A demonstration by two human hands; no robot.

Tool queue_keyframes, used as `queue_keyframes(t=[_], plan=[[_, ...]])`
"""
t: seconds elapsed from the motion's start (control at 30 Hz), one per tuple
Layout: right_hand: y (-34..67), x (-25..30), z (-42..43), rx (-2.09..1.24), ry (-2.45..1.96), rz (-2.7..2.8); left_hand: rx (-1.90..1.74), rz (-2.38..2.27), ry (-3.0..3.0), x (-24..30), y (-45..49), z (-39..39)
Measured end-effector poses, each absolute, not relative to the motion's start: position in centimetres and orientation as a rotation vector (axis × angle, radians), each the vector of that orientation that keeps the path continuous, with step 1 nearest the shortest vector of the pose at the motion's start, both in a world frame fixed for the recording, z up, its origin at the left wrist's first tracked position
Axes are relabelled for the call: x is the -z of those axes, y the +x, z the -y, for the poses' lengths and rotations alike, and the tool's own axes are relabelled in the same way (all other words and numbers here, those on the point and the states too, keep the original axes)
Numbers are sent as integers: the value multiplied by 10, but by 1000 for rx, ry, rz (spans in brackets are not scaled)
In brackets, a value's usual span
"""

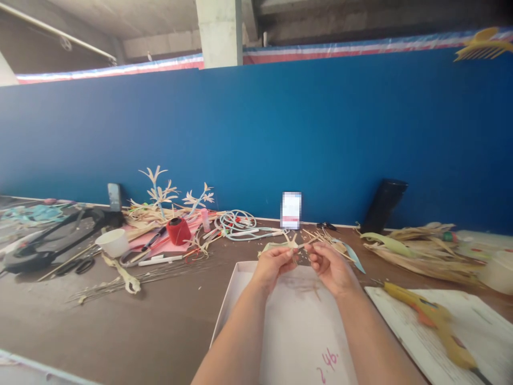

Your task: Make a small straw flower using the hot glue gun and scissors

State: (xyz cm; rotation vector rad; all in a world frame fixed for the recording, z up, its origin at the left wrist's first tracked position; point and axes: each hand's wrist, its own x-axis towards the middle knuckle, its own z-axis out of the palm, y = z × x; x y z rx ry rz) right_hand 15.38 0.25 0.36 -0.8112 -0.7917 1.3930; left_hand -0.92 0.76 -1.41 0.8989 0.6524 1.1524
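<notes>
Pinched a pale flower in the left fingers, near the far rim of the white tray. Pinched a thin strip in the right fingers, just beside. Showed open bench along the tray's left wall, on the near side of the wires. Offered less room at right, with a glue gun on paper. Included a phone beyond the rim, before the blue panel.

Soft light washed across the blue partition, paler at its left, deeper at its right; above it, the ceiling sat dim! In front, pixelation masked a bright screen, fine details smearing.
</notes>
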Motion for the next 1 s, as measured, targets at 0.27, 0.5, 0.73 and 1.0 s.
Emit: queue_keyframes(t=[0.27,0.5,0.73,1.0], plan=[[166,-26,13,-660,-1663,1736,-1215,-772,920,18,-8,-13],[153,-27,23,-566,-2052,2156,-1253,-877,906,14,-8,-13],[139,-14,20,-347,-2093,2237,-1260,-899,902,14,-9,-13],[137,-5,17,-279,-2054,2261,-1281,-884,891,12,-9,-13]])
